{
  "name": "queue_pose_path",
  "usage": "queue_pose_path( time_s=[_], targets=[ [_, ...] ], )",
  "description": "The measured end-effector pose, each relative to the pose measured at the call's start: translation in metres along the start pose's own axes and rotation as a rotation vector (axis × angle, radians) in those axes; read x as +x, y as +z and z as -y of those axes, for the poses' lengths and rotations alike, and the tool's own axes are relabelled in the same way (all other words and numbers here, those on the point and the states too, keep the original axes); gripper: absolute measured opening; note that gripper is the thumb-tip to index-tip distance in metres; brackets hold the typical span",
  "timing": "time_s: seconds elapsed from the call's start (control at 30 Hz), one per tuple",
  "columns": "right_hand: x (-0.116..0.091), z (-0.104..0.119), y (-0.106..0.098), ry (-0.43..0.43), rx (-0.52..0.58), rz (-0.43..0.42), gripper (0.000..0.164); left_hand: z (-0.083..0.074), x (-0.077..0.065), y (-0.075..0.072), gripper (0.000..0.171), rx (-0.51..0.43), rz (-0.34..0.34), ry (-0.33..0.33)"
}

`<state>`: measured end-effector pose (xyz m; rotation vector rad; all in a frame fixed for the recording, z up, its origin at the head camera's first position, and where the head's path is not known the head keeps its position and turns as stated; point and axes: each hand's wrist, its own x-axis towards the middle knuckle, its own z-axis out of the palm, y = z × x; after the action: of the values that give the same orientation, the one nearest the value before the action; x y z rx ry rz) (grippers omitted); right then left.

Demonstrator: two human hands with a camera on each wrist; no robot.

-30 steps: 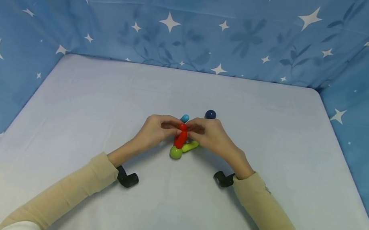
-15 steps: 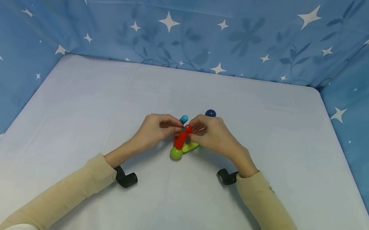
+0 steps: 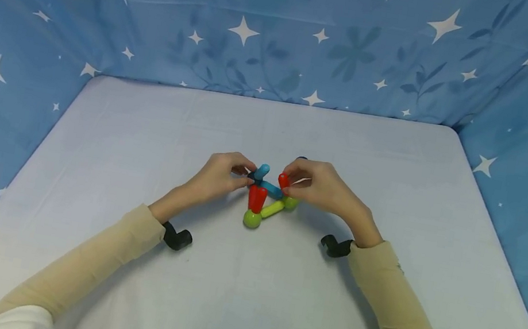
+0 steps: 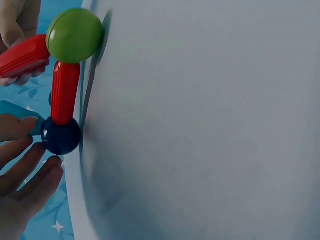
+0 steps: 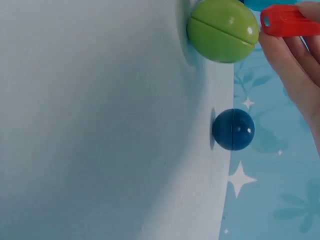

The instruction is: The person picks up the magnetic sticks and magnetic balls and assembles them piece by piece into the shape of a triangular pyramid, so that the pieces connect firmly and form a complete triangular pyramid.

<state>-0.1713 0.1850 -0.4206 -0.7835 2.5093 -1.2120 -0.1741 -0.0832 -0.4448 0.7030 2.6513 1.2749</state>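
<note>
A frame of magnetic balls and rods lies mid-table. My left hand [image 3: 220, 177] pinches its dark blue ball [image 4: 61, 135], where a short light blue rod [image 3: 262, 172] stands out. Two red rods [image 3: 259, 201] rise from the front green ball [image 3: 252, 219]; one runs to the dark blue ball. A yellow-green rod [image 3: 272, 209] links the front ball to another green ball [image 5: 223, 31], and a second light blue rod [image 3: 271, 189] spans toward that ball. My right hand [image 3: 320, 184] pinches a separate red rod [image 5: 287, 21], its lower end right by the right green ball.
A loose dark blue ball [image 5: 233, 129] rests on the white table [image 3: 241, 300] behind my right hand, mostly hidden in the head view. Black wrist mounts [image 3: 177, 237] stick out below both wrists. A blue star-patterned curtain [image 3: 286, 28] borders the table's back and sides.
My right hand has moved right and slightly back with its red rod, from above the upright red rod to the right green ball. My left hand has shifted slightly away from me.
</note>
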Motion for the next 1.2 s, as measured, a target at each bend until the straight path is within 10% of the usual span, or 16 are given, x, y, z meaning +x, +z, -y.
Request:
queue_pose_path(
  time_s=[0.37,1.2],
  targets=[
    [0.001,0.001,0.000,0.002,0.033,0.064,0.021,0.000,0.012,0.002,0.029,-0.022,0.087,-0.006],
    [-0.001,0.008,0.003,-0.005,-0.009,0.112,0.023,0.003,-0.001,0.006,0.028,0.038,0.051,0.043]
  ],
)
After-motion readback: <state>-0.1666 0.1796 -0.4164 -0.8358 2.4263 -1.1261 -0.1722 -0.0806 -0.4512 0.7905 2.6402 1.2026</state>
